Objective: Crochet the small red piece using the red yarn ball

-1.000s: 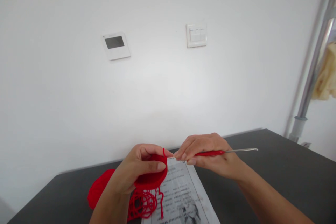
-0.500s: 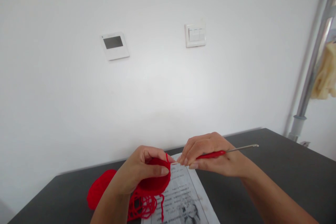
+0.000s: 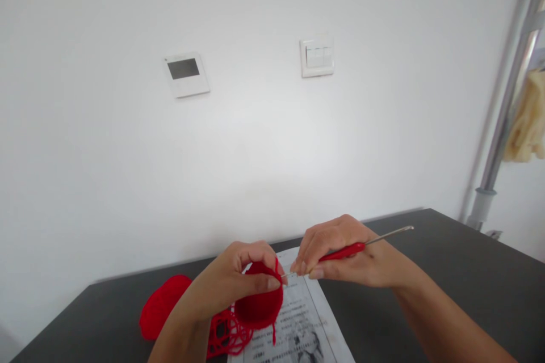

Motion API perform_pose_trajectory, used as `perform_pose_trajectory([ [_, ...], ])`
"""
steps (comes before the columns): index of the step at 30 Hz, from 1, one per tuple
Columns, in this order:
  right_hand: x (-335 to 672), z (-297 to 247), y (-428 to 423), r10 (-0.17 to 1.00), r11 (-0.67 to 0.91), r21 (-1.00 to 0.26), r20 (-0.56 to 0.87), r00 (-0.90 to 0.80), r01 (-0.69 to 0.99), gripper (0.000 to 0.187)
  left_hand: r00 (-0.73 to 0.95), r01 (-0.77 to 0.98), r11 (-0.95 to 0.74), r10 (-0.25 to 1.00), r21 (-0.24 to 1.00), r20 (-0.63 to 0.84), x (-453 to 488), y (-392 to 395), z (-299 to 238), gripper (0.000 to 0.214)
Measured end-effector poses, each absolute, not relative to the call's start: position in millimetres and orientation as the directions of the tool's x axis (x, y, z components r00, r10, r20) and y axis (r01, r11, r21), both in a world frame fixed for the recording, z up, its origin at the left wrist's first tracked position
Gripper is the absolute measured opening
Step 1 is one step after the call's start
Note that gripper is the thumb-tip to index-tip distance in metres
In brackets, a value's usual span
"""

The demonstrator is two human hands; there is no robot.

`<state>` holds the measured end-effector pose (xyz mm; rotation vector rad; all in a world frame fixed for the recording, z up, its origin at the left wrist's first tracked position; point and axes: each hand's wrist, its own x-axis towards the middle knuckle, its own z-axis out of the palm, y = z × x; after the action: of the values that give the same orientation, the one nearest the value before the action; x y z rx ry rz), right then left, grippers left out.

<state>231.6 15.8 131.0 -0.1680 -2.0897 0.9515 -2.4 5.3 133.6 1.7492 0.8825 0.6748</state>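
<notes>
My left hand (image 3: pixel 232 286) is closed on a small round red crocheted piece (image 3: pixel 259 306), thumb pressed on its top edge, with a loop of red yarn over the index finger. My right hand (image 3: pixel 344 255) pinches a crochet hook (image 3: pixel 355 248) with a red grip and a metal shaft; its tip meets the top edge of the red piece, and its far end points up to the right. Loose red yarn (image 3: pixel 227 337) hangs in a tangle below the left hand, and a red yarn ball (image 3: pixel 159 306) lies on the table behind my left wrist.
A printed paper sheet (image 3: pixel 298 329) lies on the dark table (image 3: pixel 447 272) under my hands. The white wall behind carries a small display panel (image 3: pixel 186 72) and a light switch (image 3: pixel 317 57). A metal pole (image 3: pixel 500 125) and cream cloth (image 3: pixel 525 125) stand at the right.
Both hands have drifted slightly right and lower. The hook's far end has tilted upward, and the red piece has turned so its round face shows more.
</notes>
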Motion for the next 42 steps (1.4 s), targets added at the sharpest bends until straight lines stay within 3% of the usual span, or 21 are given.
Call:
perform_pose_trajectory([
  [5, 228.6, 133.0, 13.3, 0.388, 0.729, -0.653, 0.643, -0.66, -0.208, 0.008, 0.598, 0.148, -0.034, 0.799, 0.988, -0.062, -5.2, 4.8, 130.1, 0.017],
  [10, 226.6, 132.3, 11.9, 0.387, 0.745, -0.631, 0.674, -0.629, -0.218, 0.008, 0.616, 0.059, 0.04, 0.785, 0.997, -0.067, -4.8, 7.4, 126.9, 0.018],
  [25, 228.1, 129.3, 14.4, 0.42, 0.668, -0.704, 0.625, -0.658, -0.242, 0.008, 0.607, 0.093, -0.018, 0.794, 0.996, -0.042, -5.4, 6.3, 129.9, 0.013],
  [42, 221.6, 130.2, 13.0, 0.356, 0.808, -0.551, 0.737, -0.574, -0.207, 0.011, 0.48, -0.036, 0.043, 0.877, 0.998, -0.021, -1.7, 5.5, 128.9, 0.018],
])
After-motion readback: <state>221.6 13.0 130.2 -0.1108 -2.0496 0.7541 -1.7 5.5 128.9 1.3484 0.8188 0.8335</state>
